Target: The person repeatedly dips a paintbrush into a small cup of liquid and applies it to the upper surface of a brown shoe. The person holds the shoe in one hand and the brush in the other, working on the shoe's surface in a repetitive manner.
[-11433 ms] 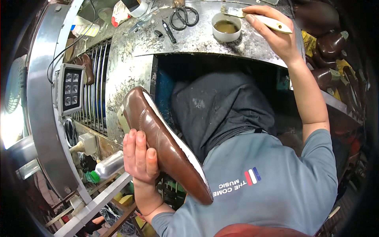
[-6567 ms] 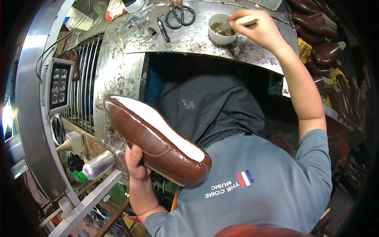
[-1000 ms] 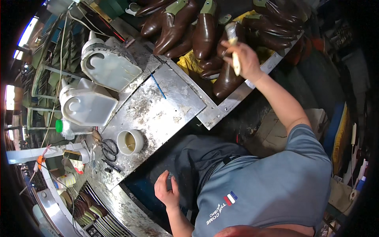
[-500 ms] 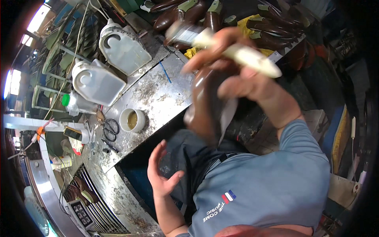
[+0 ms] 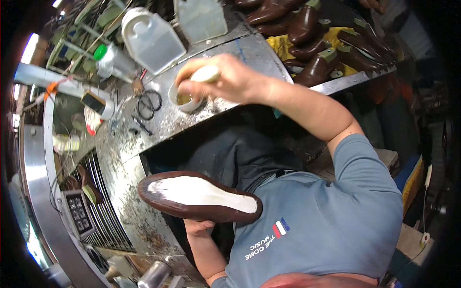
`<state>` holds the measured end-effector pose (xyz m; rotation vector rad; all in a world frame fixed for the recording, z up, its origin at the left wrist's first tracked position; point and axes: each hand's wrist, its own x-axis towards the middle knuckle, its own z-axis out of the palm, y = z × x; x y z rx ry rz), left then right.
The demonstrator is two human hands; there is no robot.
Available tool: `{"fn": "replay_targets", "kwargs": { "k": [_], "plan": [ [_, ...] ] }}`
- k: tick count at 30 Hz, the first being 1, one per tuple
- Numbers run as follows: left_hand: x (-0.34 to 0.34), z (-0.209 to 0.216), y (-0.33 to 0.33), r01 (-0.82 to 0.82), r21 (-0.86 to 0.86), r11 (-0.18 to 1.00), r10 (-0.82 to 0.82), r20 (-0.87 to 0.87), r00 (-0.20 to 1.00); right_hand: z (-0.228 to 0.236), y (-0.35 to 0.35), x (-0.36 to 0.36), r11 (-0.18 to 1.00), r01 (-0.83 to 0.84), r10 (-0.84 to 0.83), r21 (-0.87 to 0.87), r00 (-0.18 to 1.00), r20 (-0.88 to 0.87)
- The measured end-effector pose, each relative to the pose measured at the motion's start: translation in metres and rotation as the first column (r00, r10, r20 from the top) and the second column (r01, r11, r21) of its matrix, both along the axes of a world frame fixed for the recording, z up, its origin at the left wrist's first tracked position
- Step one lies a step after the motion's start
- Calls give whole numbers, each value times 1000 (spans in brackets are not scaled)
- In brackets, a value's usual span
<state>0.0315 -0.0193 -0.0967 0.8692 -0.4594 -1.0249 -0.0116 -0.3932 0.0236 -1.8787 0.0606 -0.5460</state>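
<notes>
A brown shoe [image 5: 223, 213] lies sole up in my left hand [image 5: 199, 226], in front of my body. Its underside shows a long white insole with a greyish toe end. My thumb and palm support the shoe from below; the other fingers are hidden behind it. My right hand [image 5: 223, 80] is closed around a brush with a thick pale handle [image 5: 206, 73], at the white cup [image 5: 190, 106] on the metal bench. The brush's bristle end is hidden by my hand and the cup. Yellowish liquid shows inside the cup.
Black scissors [image 5: 149, 104] and a dark pen-like tool [image 5: 141, 126] lie left of the cup. Translucent jugs [image 5: 152, 41] and a green-capped bottle [image 5: 115, 61] stand behind. Several brown shoes [image 5: 317, 67] sit on yellow cloth at far right. The metal bench edge [image 5: 192, 128] runs before my lap.
The shoe has passed from my right hand to my left, which was empty and open, and now lies sole up. My right hand has brought the brush left to the cup.
</notes>
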Motion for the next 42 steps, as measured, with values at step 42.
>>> {"fn": "replay_targets", "kwargs": {
  "k": [42],
  "plan": [
    [3, 39, 20, -684, 9, 729, 594, 489, 639, -69, -30, 46, 907, 145, -136, -395, 989, 51]
  ]
}}
